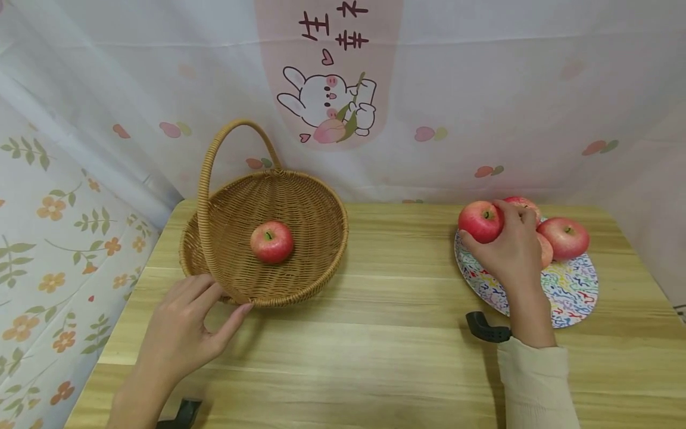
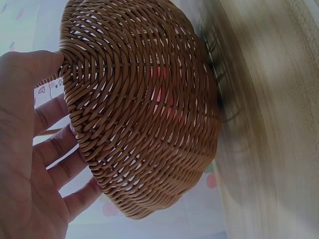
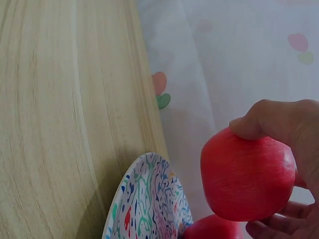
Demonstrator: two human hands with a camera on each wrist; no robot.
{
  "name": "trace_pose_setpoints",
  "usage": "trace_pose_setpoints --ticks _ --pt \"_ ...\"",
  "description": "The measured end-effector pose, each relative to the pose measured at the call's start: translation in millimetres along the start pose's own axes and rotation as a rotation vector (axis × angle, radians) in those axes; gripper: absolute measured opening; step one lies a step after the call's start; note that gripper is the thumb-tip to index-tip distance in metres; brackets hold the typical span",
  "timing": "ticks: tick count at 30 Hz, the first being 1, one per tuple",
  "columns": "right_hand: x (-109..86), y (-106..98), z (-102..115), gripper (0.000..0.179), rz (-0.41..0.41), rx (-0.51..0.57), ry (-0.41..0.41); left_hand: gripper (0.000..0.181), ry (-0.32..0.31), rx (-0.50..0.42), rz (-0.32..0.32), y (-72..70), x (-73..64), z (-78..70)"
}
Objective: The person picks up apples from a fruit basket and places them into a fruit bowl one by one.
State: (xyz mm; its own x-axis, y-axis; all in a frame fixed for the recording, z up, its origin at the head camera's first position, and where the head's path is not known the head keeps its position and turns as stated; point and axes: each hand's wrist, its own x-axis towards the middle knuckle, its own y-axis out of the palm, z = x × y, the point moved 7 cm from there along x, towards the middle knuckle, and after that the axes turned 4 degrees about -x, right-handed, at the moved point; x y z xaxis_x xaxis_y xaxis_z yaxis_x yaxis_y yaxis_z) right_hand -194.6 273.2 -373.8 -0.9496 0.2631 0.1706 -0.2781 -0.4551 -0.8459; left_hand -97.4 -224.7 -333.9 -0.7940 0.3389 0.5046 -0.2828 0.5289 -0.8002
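My right hand [image 1: 511, 253] grips a red apple [image 3: 247, 175] between thumb and fingers, over the left part of a patterned plate [image 1: 576, 298]. In the right wrist view this apple is up off the plate, with another apple [image 3: 214, 228] low behind it. At the left, my left hand [image 1: 184, 328] holds the near rim of a wicker basket [image 1: 316, 274] by the foot of its handle. The left wrist view has the thumb at the rim and the fingers [image 2: 60, 144] reaching behind it. One red apple [image 1: 272, 242] lies inside the basket.
More apples sit on the plate, among them a pink-red apple [image 1: 564, 238] at its right. The basket's tall handle [image 1: 206, 173] arches over its left side. A printed curtain [image 1: 455, 89] hangs behind the wooden table [image 1: 375, 351]. Dark wrist-camera mounts [image 1: 486, 328] show beside both wrists.
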Motion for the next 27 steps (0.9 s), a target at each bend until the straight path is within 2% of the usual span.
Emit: trace_pose_setpoints --ticks 17,27 --pt "1.6 7 -4 0.079 -0.035 -0.067 -0.068 0.059 -0.005 0.007 0.026 1.4 -0.7 1.4" --pt "3.6 13 -7 0.071 -0.002 -0.128 -0.073 0.059 -0.003 0.004 0.028 1.4 0.1 1.5"
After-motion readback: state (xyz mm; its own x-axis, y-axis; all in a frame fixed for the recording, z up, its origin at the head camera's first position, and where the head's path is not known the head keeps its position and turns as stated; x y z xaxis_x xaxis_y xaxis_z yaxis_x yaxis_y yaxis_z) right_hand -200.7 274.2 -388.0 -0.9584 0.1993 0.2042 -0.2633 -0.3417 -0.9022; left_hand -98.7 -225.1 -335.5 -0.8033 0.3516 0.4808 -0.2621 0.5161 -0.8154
